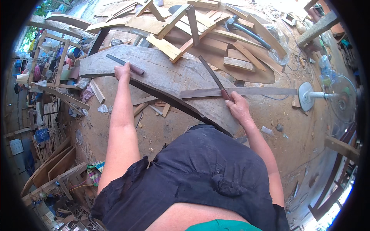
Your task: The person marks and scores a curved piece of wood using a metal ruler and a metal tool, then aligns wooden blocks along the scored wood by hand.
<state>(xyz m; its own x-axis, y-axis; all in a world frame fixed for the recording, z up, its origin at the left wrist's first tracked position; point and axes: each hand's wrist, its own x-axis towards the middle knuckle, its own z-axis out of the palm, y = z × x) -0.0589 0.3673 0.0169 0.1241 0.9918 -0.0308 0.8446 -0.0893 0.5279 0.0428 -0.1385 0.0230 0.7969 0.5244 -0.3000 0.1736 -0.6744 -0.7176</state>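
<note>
A long, weathered, cracked wooden board (154, 61) runs diagonally across the middle. My left hand (122, 72) is closed at its upper left, gripping a short dark bar-like tool (137, 68) that lies across the board. My right hand (237, 104) is closed around the reddish-brown handle of a long, narrow, dark tool (211, 73), held over the board's right part and angled up to the left. A flat grey-brown strip (269, 91) crosses behind my right hand.
A pile of offcuts (204, 30) with a blue-handled hammer (246, 30) fills the top. A white standing fan (339, 98) is at right. Wooden frames and clutter (61, 57) crowd the left, with leaning boards (54, 165) below them.
</note>
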